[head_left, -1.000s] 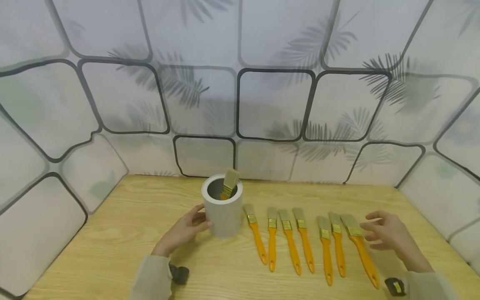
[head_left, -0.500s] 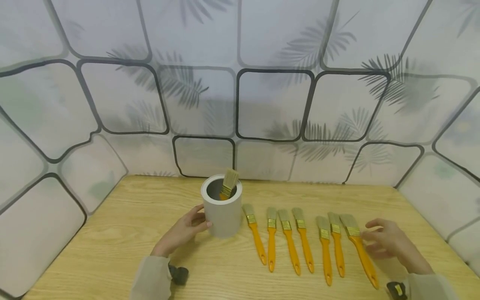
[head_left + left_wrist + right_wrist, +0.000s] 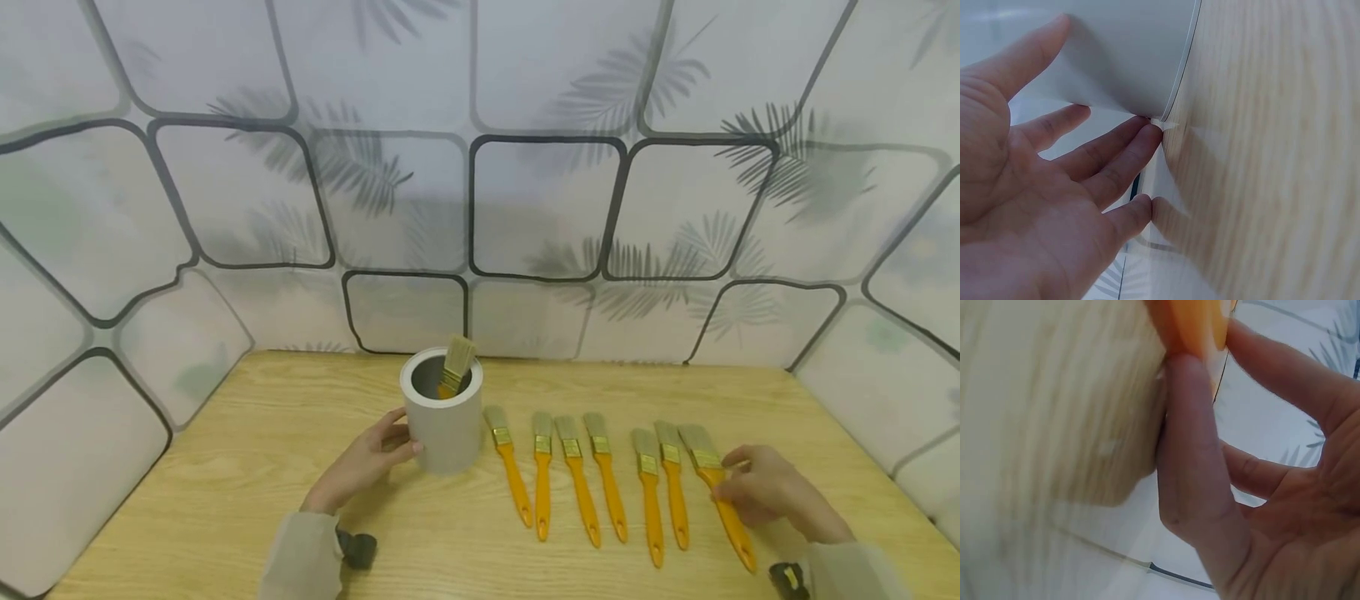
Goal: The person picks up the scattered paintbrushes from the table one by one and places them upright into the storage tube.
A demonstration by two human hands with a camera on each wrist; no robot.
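Observation:
My left hand (image 3: 366, 460) rests its fingers against the left side of a light grey can (image 3: 450, 437) standing upright. In the left wrist view, thumb and fingertips touch the can wall (image 3: 1129, 56) near its base, fingers nearly straight. A paintbrush (image 3: 459, 358) leans inside the can, bristles up; most of its handle is hidden. My right hand (image 3: 772, 492) pinches the orange handle of the rightmost, widest paintbrush (image 3: 733, 523), just below its brass ferrule. The right wrist view shows that orange handle (image 3: 1194, 325) between thumb and fingertip.
Several more orange-handled paintbrushes (image 3: 575, 483) lie in a loose row between can and right hand, bristles toward the wall. The wooden table (image 3: 262, 442) meets a patterned wall covering (image 3: 547, 208) at the back and sides.
My right hand has come down and left onto the widest paintbrush, and thumb and fingers have closed on its handle. The left hand stays at the can.

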